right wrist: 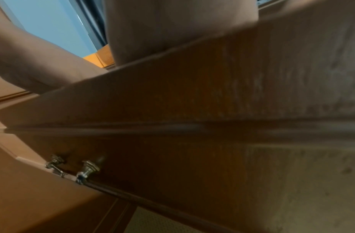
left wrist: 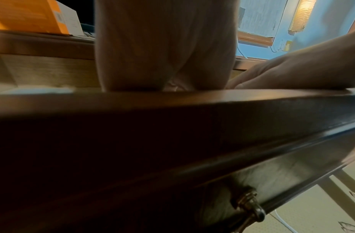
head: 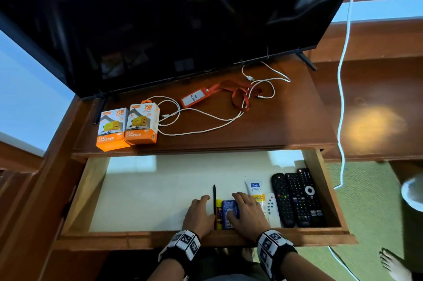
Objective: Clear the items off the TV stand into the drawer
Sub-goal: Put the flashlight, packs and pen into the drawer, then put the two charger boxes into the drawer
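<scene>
Tidying drawer [head: 96, 191]: left hand [head: 198, 213] flat beside pen [head: 214, 203], right hand [head: 246, 212] resting, fingers relaxed, on blue case [head: 229, 207], squaring the row.

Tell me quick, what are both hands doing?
Left hand: open, resting flat on the drawer floor beside the black pen.
Right hand: fingers laid over the blue pouch; a real grip cannot be told.

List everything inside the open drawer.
In the drawer: three black remotes, a white remote, a tube, a black pen, a glue stick and a blue pouch. The right hand partly covers the pouch and tube.
</scene>
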